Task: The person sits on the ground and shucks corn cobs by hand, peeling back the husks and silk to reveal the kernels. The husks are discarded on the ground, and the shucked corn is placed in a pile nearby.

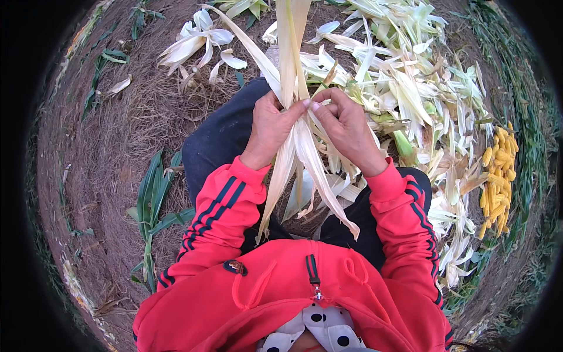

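Note:
Long, pale dried corn husks (292,57) stretch away from me between my hands, above my bent legs. My left hand (272,127) grips them at the middle, its thumb lying across the strips. My right hand (347,125) meets it there, thumb and forefinger pinching at the same junction, the fingertips almost touching my left thumb. Below the hands, loose husk strips (313,169) fan out and hang towards my lap. Whether a cob or a knot sits inside the grip is hidden by the fingers.
Stripped husks (409,83) lie in a broad heap ahead and to the right. Several bare yellow corn cobs (498,180) are piled at the far right. A green corn stalk (151,202) lies left of my knee on straw-strewn soil (132,114). More husks (198,42) rest ahead left.

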Tool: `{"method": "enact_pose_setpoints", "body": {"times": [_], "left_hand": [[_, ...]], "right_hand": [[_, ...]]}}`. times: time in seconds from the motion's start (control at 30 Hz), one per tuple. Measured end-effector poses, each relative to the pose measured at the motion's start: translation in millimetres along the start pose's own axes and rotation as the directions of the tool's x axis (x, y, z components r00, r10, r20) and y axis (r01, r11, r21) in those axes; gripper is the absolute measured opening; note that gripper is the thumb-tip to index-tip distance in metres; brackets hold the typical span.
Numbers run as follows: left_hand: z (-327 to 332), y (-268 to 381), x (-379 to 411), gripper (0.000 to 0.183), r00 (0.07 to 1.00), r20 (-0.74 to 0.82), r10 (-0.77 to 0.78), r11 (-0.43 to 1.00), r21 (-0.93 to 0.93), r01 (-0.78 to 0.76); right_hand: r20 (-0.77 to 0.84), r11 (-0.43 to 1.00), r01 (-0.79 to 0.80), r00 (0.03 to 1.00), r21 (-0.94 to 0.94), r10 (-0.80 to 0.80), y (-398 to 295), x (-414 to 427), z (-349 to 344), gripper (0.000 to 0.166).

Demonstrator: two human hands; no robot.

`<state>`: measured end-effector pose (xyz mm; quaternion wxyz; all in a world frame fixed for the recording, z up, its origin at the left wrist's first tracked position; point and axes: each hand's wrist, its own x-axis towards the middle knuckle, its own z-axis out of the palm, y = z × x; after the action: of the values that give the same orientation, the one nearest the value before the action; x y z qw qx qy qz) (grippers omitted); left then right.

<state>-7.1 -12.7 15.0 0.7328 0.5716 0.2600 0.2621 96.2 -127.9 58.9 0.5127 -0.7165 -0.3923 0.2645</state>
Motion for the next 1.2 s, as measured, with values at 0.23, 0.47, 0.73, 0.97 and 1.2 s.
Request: {"method": "enact_pose_setpoints", "body": {"times": [0.23,0.47,0.73,0.97,1.2], "left_hand": [[5,1,-3,0.02,0.997,0.031,0.071,0.984,0.162,-0.075],[4,0,-3,0.018,0.993,-0.011,0.117,0.98,0.166,-0.113],[-3,2,1,0.015,0.996,0.074,0.046,0.983,0.172,-0.058],[-10,5,1,0.013,0.988,0.138,-0.071,0.992,0.112,0.056],[-12,2,1,0.015,0.963,0.193,-0.186,0.982,0.001,0.189]], "right_hand": [[-0.044,0.997,-0.076,0.996,-0.024,0.075,13,4,1,0.02],[0.004,0.992,-0.085,0.996,0.097,0.085,16,6,-5,0.02],[0.126,0.947,-0.109,0.989,0.302,0.074,21,4,-3,0.017],[0.153,0.983,-0.035,0.988,0.18,0.007,13,1,-6,0.017],[0.122,0.983,0.012,0.992,0.184,-0.035,14,1,-5,0.018]]}}
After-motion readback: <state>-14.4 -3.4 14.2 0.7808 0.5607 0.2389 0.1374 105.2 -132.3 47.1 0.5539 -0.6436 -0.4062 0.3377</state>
